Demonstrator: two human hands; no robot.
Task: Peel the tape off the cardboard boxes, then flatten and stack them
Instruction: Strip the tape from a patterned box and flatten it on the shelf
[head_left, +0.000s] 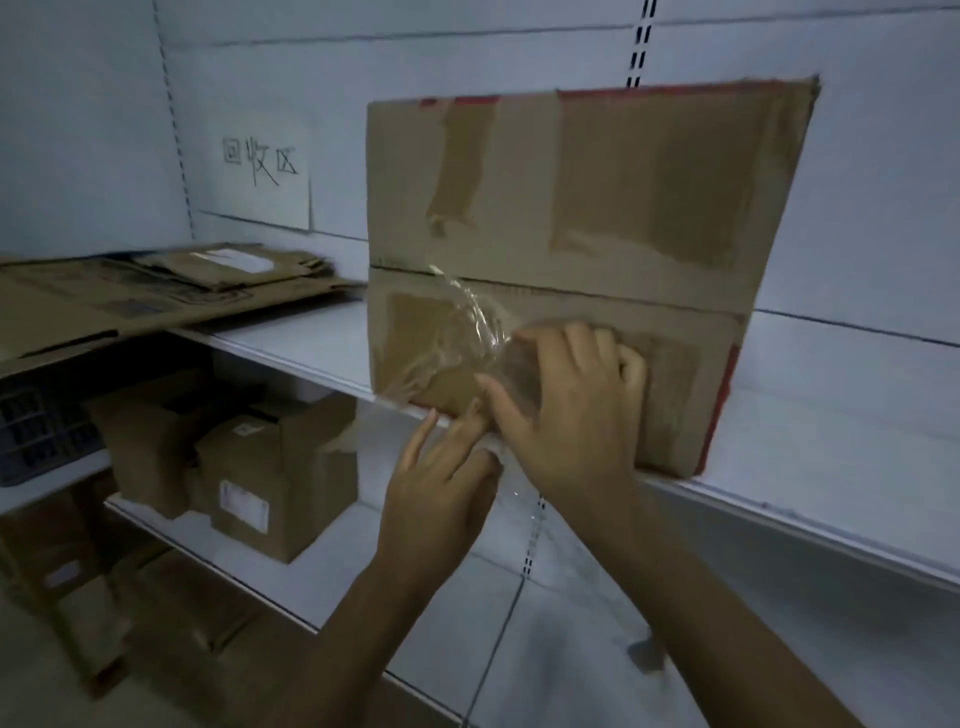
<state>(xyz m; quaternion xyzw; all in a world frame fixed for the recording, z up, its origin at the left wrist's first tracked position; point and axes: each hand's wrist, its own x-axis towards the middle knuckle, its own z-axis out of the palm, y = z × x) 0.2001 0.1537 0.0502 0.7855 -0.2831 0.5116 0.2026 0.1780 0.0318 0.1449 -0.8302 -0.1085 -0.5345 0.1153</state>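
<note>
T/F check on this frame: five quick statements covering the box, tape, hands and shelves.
1. The brown cardboard box stands upright on the white metal shelf. True.
2. The clear plastic tape is completely off the box. False: it is partly lifted and clings to the lower front.
3. The left hand and right hand are both near the box's bottom edge. True.
4. The flattened cardboard stack lies on the floor. False: it lies on the same shelf, left of the box.
5. The lower shelf holds nothing. False: unflattened cardboard boxes stand there.
</note>
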